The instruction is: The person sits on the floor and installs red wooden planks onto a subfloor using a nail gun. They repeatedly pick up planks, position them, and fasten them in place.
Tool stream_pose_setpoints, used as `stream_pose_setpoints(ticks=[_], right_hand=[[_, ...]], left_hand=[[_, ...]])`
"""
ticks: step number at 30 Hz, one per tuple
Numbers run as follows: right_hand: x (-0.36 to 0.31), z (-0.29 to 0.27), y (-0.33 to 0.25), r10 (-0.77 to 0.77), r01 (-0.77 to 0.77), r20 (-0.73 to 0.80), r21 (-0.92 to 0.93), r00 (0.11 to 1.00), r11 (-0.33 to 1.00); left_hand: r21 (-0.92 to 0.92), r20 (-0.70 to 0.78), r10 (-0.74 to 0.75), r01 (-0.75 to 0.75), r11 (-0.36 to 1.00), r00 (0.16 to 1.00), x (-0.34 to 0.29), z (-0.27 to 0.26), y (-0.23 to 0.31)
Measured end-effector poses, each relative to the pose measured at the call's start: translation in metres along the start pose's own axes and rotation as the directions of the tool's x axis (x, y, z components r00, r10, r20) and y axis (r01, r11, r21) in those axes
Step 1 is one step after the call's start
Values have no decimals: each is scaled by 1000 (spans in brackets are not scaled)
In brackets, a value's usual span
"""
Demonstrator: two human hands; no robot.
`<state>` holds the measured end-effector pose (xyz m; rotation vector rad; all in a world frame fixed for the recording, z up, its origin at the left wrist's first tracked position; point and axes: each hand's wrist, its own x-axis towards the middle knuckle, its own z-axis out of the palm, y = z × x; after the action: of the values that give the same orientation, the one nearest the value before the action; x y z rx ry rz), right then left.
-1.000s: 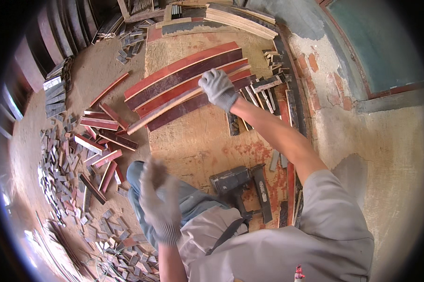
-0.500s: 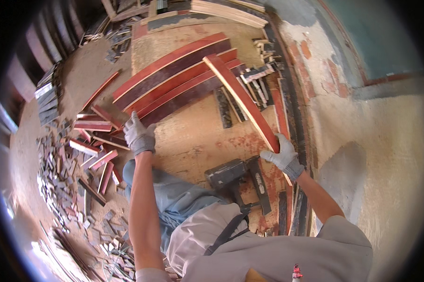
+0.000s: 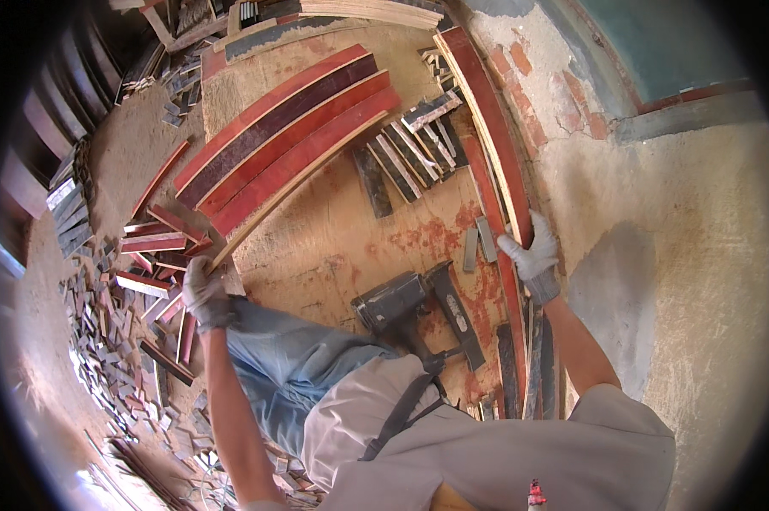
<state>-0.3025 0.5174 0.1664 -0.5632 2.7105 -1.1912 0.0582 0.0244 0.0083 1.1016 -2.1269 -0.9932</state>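
Observation:
My right hand (image 3: pixel 533 254), in a pale grey glove, grips the near end of a long red-faced wooden board (image 3: pixel 489 119) with a pale edge. That board lies lengthwise along the right side, close to the wall. My left hand (image 3: pixel 206 294), gloved too, is closed round the near end of a red plank (image 3: pixel 304 175) with a light wood edge, the closest in a row of long planks. Beside it in the row lie other red planks (image 3: pixel 295 140) and a dark purple one (image 3: pixel 274 134). A black nail gun (image 3: pixel 418 311) rests on the plywood near my knee.
Short red offcuts (image 3: pixel 154 243) and many small wood blocks (image 3: pixel 116 341) litter the floor at left. Dark strips (image 3: pixel 401 153) and two small grey pieces (image 3: pixel 478 243) lie on the plywood sheet (image 3: pixel 308 247). A peeling wall (image 3: pixel 623 196) bounds the right.
The board in my right hand has swung rightward toward the wall, off the row. My left hand has moved down and left and closed on the nearest plank, which now shows red instead of dark purple.

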Motion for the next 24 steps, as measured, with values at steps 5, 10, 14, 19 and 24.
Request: stream_pose_setpoints(ticks=[5, 10, 14, 19, 24], right_hand=[[8, -19, 14, -58, 57, -51, -20, 997, 998], [9, -28, 0, -298, 288, -64, -132, 952, 948], [18, -17, -19, -561, 576, 142, -279, 816, 768], [8, 21, -17, -577, 714, 435, -290, 691, 637], [-1, 58, 5, -457, 719, 575, -395, 679, 572]], left_hand=[[-15, -16, 25, -25, 1000, 1000, -37, -94, -9], [-26, 26, -13, 14, 1000, 1000, -52, -131, 3], [-4, 142, 115, -116, 993, 983, -42, -67, 10], [-102, 259, -90, 120, 987, 962, -29, 26, 19], [-163, 223, -196, 234, 958, 955, -41, 40, 28]])
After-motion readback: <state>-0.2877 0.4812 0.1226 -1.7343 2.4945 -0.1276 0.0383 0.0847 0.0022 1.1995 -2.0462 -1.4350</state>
